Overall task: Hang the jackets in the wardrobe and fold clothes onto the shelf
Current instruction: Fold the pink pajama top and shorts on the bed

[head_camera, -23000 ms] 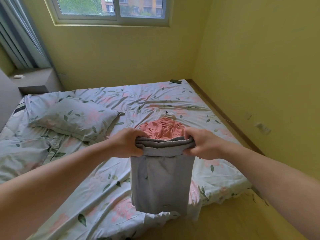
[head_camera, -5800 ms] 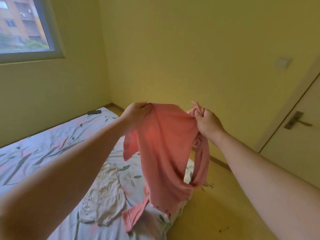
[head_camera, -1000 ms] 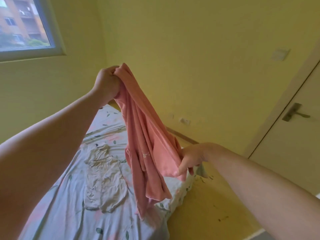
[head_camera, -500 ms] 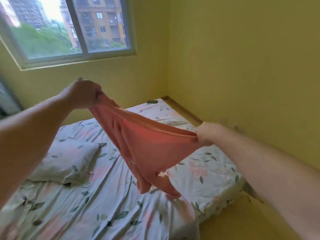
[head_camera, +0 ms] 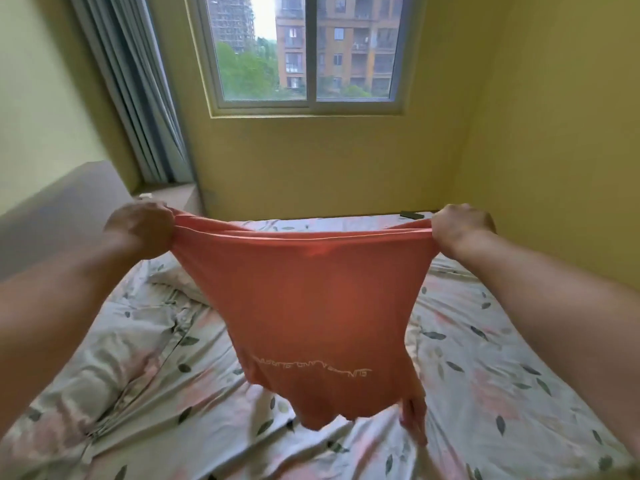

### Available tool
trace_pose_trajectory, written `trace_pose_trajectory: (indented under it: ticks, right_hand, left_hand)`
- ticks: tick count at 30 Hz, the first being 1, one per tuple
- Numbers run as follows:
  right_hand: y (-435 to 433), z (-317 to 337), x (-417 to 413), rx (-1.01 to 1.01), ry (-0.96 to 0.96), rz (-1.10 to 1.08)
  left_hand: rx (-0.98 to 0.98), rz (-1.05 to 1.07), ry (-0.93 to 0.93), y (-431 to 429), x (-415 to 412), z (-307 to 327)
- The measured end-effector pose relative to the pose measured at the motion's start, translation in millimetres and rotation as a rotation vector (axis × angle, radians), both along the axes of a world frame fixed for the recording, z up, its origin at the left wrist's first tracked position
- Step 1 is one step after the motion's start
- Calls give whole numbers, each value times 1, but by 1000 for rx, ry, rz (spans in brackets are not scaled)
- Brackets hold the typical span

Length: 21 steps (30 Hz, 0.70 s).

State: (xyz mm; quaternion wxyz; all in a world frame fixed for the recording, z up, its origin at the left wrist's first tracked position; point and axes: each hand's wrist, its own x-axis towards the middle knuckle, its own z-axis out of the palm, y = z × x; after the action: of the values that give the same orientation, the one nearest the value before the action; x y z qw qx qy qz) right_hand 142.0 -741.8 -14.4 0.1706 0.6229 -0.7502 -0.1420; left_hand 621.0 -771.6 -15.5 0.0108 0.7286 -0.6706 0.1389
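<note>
Holding up one coral-pink shirt (head_camera: 311, 306) in the air above the bed, pulled wide and taut along its top edge between two hands. Gripped at one corner by the left hand (head_camera: 140, 230), fingers curled tight round a bunch of cloth. Gripped at the other corner by the right hand (head_camera: 462, 232), clenched on the fabric the same way. Printed with one line of pale lettering (head_camera: 311, 367) low across the cloth, too blurred to read. Narrowing downward, with one loose end (head_camera: 414, 420) dangling at the lower right, down at the sheet; cannot tell whether touching.

Underneath, one bed with a rumpled floral sheet (head_camera: 502, 375), leaves and pink blooms on white. To the left on it, one pillow (head_camera: 104, 368) in the same print. At the far edge by the wall, one small dark flat object (head_camera: 412, 214), too small to identify. Along the left side, one padded grey headboard (head_camera: 52, 216). In the corner beyond it, one ledge (head_camera: 180, 199) with one small white item (head_camera: 145, 195) on top. Above that, one grey curtain (head_camera: 138, 91), drawn to the side. Straight ahead, one window (head_camera: 304, 53) of two panes, set in yellow walls (head_camera: 554, 133).
</note>
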Motion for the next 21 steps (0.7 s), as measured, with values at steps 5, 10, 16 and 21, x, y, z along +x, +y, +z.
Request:
trace_pose_trajectory:
  ticks: [5,10,16,21]
  right_hand:
    - [-37,-10,63,-15,26,89]
    - [-63,-22,114,-56,31,261]
    - [-69,-46,136,-37,-34,423]
    - [-62,-68,107,16,-85,441]
  left_hand:
    - [-7,90,-85,19,62,-18]
    - [167,238,-96,48,82,-29]
    - [187,226,-72,81,76,-55]
    - [268,258,42,115,73,-86]
